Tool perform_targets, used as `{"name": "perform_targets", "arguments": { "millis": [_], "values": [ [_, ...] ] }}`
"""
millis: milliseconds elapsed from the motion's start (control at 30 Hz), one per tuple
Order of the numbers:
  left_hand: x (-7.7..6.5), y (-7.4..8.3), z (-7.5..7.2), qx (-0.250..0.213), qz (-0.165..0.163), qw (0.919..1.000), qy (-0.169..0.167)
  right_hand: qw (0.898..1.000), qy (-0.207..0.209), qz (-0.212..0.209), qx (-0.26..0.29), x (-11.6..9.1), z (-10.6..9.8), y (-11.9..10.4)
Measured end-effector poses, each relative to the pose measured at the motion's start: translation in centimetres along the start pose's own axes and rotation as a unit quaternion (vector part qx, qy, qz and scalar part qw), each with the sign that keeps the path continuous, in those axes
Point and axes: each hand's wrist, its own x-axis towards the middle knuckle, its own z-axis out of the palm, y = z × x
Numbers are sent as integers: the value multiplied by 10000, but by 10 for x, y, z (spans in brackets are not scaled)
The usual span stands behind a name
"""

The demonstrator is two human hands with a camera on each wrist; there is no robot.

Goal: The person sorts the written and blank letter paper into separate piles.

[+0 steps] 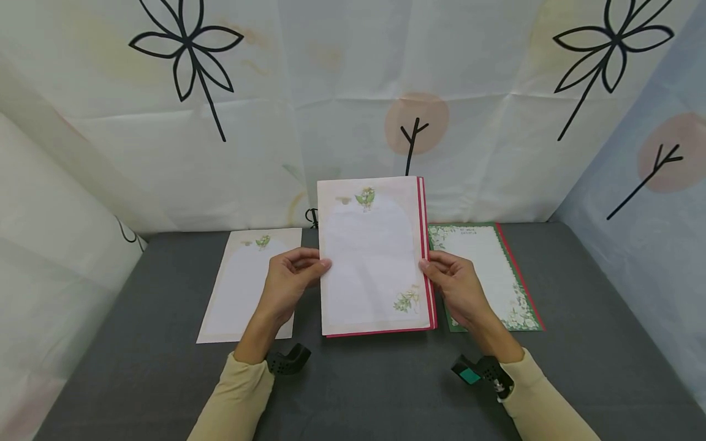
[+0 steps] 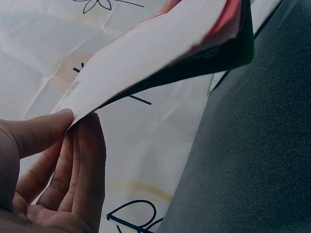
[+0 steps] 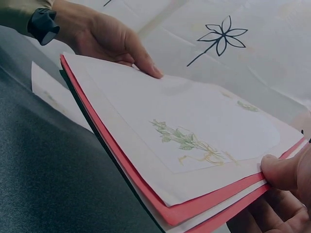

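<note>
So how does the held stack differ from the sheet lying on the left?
The paper stack is raised between left hand and right hand; the left sheet lies on the table. The stack shows red edges; the left sheet shows none. Both bear a green sprig near the top.

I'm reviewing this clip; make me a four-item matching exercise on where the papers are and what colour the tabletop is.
1. Paper stack
2. Loose pale sheet
3. Green-bordered sheet
4. Tabletop

A. Lying on the right side
B. Dark grey
C. Gripped by the left hand and right hand
D. Lying on the left side

Pairs: 1-C, 2-D, 3-A, 4-B
</note>
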Motion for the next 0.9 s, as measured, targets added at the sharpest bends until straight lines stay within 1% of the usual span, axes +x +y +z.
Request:
{"name": "perform_targets", "arguments": {
  "millis": [233, 367, 533, 767, 900],
  "values": [
    [0, 0, -1, 221, 66, 9996, 143, 10000, 54, 67, 11, 0, 1, -1],
    [0, 2, -2, 316, 52, 9993, 208, 9998, 129, 133, 35, 0, 1, -1],
    [1, 5, -6, 456, -27, 9987, 203, 9997, 170, 144, 28, 0, 0, -1],
    [2, 7, -18, 480, -180, 9983, 269, 9998, 207, 50, 6, -2, -3, -1],
    [3, 7, -27, 508, -194, 9981, 297, 9997, 241, 54, 40, -1, -4, -1]
  ]
}}
